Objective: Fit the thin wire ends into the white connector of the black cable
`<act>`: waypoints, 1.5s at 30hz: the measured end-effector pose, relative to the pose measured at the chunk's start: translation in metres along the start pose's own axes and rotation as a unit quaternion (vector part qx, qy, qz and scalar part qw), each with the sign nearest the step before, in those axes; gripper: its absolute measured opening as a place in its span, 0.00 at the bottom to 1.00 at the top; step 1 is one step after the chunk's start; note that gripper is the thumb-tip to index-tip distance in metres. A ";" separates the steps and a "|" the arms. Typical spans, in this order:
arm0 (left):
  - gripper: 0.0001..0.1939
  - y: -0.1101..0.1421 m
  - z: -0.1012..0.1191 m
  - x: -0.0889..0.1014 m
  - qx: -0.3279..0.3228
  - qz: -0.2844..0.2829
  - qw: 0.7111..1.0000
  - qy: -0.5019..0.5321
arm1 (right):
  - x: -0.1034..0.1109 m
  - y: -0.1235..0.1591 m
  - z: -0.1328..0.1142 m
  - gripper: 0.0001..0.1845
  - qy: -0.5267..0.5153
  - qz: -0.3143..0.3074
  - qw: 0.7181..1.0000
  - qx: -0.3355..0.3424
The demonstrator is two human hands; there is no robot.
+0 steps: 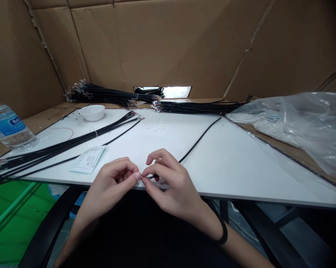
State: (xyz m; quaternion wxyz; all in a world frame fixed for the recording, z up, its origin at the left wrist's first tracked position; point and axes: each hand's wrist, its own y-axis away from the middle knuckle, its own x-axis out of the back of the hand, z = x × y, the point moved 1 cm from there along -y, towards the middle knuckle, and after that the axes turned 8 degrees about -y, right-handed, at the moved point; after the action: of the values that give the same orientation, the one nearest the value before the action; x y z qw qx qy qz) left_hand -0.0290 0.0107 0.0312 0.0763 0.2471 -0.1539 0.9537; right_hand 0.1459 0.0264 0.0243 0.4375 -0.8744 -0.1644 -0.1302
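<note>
Hands (172, 181) pinched closed, both apparently gripping the black cable (200, 137), its tip between them.

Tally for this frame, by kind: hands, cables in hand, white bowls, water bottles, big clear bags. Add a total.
Hands, left hand and right hand: 2
Held black cable: 1
White bowl: 1
Water bottle: 1
Big clear bag: 1
Total: 6

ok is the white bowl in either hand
No, the white bowl stands on the table, apart from both the left hand and the right hand.
</note>
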 end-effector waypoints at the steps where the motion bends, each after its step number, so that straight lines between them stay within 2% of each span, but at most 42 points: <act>1: 0.10 0.000 0.000 0.000 0.002 -0.003 1.000 0.004 | 0.000 0.001 0.001 0.06 0.008 0.003 1.000 0.005; 9: 0.07 0.002 0.001 0.003 0.043 -0.020 0.998 0.031 | 0.002 -0.002 -0.001 0.06 0.002 0.017 1.000 0.014; 12: 0.15 0.004 0.001 0.004 0.038 -0.029 0.999 0.026 | 0.004 -0.004 -0.002 0.07 -0.018 0.029 0.999 -0.003; 14: 0.16 0.004 0.002 0.004 0.030 -0.041 0.998 0.023 | 0.006 -0.005 -0.003 0.07 -0.033 0.024 0.999 -0.026; 18: 0.10 0.002 0.004 0.002 0.042 -0.053 0.995 0.069 | 0.009 -0.007 -0.003 0.07 -0.063 0.008 0.996 -0.064; 21: 0.06 0.000 0.005 0.003 0.053 -0.037 0.991 0.115 | 0.011 -0.010 -0.005 0.06 -0.096 -0.007 0.991 -0.096; 28: 0.02 -0.005 0.002 0.009 0.045 -0.032 0.980 0.189 | 0.017 -0.017 -0.004 0.07 -0.166 -0.038 0.969 -0.177; 35: 0.06 -0.008 -0.001 0.009 0.048 -0.047 0.960 0.271 | 0.023 -0.033 -0.004 0.13 -0.273 -0.127 0.916 -0.266; 41: 0.05 -0.008 -0.001 0.008 0.038 -0.034 0.953 0.298 | 0.021 -0.043 -0.004 0.05 -0.297 -0.150 0.895 -0.297; 45: 0.04 -0.007 -0.002 0.008 0.026 -0.025 0.956 0.290 | 0.020 -0.045 -0.004 0.05 -0.300 -0.144 0.891 -0.310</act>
State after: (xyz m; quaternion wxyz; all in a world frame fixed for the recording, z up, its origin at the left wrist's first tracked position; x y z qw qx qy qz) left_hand -0.0349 0.0183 0.0353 0.1352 -0.0342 -0.0938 0.9858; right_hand 0.1454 0.0515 0.0662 0.0507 -0.9297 -0.3635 0.0321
